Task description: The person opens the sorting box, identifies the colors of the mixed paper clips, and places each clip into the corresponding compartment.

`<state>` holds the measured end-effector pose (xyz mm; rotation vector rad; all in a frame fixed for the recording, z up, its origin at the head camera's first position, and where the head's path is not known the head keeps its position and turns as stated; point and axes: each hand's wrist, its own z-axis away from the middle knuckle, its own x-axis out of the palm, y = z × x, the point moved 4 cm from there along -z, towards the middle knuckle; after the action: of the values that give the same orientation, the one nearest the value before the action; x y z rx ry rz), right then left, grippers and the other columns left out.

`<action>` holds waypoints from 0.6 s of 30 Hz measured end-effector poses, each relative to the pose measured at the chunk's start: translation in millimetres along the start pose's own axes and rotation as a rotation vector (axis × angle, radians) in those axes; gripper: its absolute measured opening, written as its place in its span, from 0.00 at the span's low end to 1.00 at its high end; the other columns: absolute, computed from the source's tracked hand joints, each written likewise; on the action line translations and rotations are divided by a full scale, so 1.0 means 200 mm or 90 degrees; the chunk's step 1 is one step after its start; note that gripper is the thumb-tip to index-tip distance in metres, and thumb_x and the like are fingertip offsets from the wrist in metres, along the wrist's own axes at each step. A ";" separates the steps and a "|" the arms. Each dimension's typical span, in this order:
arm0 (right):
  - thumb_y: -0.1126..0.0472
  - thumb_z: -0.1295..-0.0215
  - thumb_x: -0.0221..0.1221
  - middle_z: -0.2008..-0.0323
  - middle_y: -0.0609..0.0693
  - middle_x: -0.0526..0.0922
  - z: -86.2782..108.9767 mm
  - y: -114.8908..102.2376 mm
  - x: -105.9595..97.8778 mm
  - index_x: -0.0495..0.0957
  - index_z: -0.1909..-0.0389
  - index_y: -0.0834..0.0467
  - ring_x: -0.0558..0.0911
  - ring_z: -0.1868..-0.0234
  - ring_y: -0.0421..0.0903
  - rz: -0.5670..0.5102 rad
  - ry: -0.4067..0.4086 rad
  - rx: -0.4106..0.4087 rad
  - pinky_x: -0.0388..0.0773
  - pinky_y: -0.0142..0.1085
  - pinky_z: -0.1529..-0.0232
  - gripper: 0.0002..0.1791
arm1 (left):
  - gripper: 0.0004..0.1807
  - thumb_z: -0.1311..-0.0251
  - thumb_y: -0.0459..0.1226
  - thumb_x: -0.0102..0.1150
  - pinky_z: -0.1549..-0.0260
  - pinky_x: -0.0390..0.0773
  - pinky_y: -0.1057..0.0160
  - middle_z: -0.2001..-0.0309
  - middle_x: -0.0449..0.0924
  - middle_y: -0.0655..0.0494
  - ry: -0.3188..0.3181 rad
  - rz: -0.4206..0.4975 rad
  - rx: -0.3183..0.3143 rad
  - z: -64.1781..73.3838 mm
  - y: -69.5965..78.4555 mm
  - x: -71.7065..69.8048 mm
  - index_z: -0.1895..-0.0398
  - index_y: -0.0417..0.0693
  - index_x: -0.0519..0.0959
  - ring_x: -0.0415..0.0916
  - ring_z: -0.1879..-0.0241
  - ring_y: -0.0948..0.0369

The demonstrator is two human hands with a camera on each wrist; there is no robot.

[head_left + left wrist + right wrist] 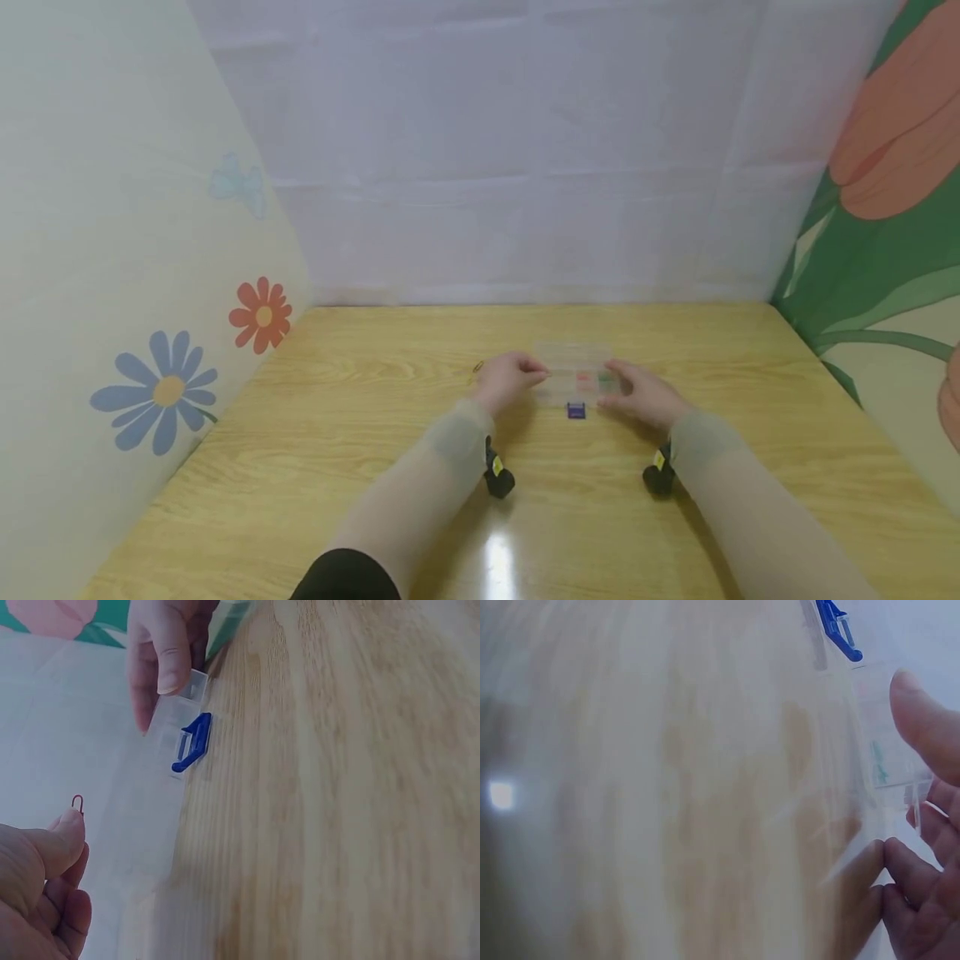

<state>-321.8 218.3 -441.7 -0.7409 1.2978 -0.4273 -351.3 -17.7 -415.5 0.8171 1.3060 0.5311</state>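
Observation:
My left hand (pixel 512 382) pinches a small red paper clip (pixel 78 802) between thumb and fingertips, at the left side of a clear plastic compartment box (pixel 555 398). At the box's right end, my right hand (pixel 643 395) holds it, thumb by the front edge and fingers round the far side. A blue latch (pixel 576 410) sticks out from the front of the box. Inside, small red pieces (pixel 583 379) lie in one compartment and green pieces (pixel 880 763) in another, nearer the right hand. The clear lid (pixel 572 352) lies back behind the box.
A single yellowish paper clip (pixel 477 367) lies on the wooden table (pixel 390 450), just left of the left hand. A white cloth (pixel 525 167) hangs along the table's back edge. Flower-printed panels (pixel 150 250) stand at both sides.

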 end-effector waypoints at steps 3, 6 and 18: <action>0.40 0.41 0.62 0.28 0.64 0.53 0.00 0.01 0.00 0.54 0.26 0.56 0.54 0.30 0.66 -0.001 0.002 0.001 0.47 0.62 0.34 0.47 | 0.04 0.41 0.46 0.64 0.53 0.70 0.57 0.65 0.81 0.66 0.007 -0.013 0.004 -0.02 0.01 0.02 0.66 0.59 0.83 0.74 0.61 0.63; 0.40 0.41 0.62 0.28 0.64 0.53 -0.01 0.02 0.01 0.53 0.26 0.56 0.54 0.30 0.66 0.000 0.001 -0.001 0.47 0.63 0.35 0.47 | 0.05 0.41 0.46 0.64 0.55 0.69 0.57 0.66 0.81 0.67 0.015 -0.024 0.004 -0.04 0.02 0.04 0.67 0.59 0.83 0.74 0.63 0.64; 0.39 0.42 0.62 0.27 0.62 0.53 -0.01 0.03 0.00 0.52 0.26 0.51 0.54 0.30 0.65 -0.010 -0.007 0.031 0.48 0.64 0.35 0.48 | 0.03 0.44 0.49 0.66 0.47 0.60 0.50 0.71 0.80 0.73 0.028 -0.147 0.029 -0.14 0.06 0.12 0.70 0.65 0.83 0.74 0.65 0.65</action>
<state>-323.6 221.5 -445.6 -0.7121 1.2681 -0.4665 -372.4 13.9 -421.5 0.6844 1.4356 0.3387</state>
